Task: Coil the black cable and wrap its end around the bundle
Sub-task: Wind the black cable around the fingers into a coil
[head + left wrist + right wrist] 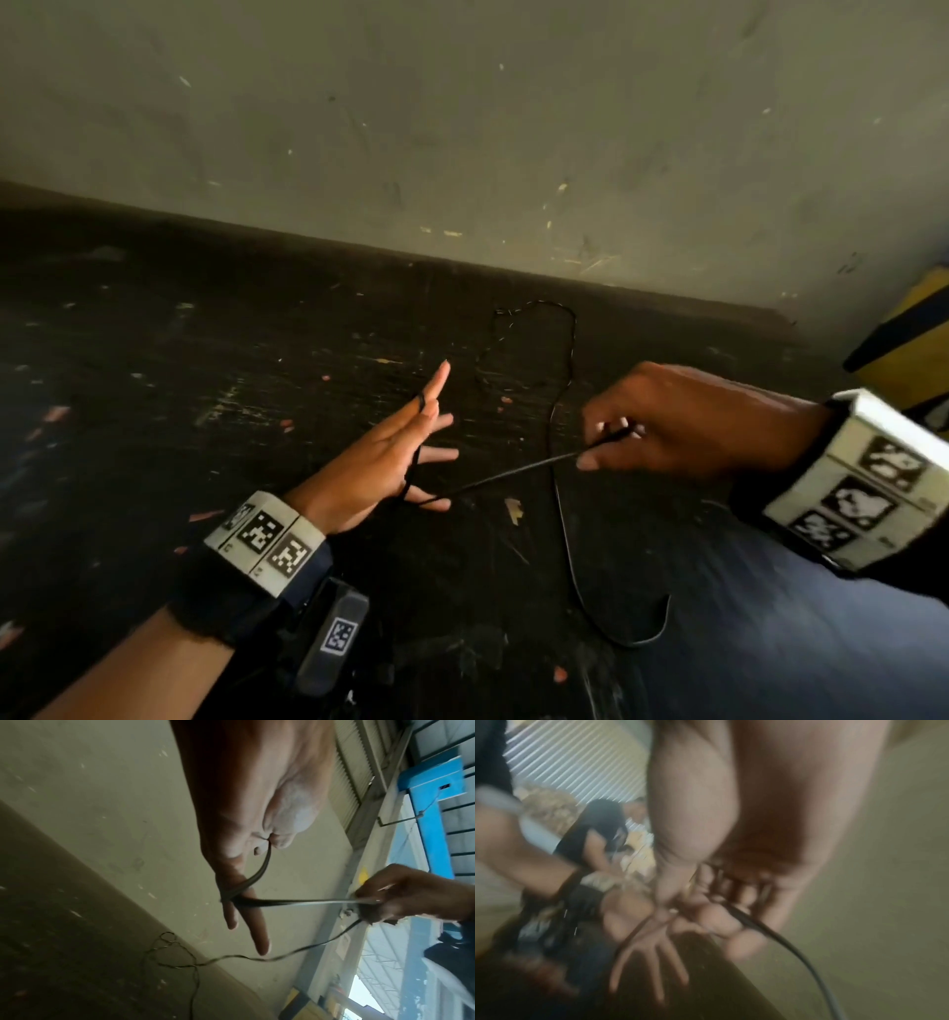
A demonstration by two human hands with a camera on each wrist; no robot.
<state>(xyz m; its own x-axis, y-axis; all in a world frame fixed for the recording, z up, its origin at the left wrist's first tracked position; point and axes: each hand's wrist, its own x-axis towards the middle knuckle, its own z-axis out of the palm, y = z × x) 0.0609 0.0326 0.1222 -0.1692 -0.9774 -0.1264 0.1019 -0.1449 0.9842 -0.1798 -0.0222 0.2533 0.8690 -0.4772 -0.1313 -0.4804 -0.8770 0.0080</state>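
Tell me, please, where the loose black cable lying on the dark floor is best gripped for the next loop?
Probably on the slack run of the black cable just below the right hand, pinched from above: it hangs free there, while the far end lies tangled near the wall and the left hand holds the loops.

The black cable [560, 519] looks smooth, with a slight plastic sheen; the dark floor [205, 360] is matt, scuffed and scratched; the wall [462, 128] is dull, marked paint.
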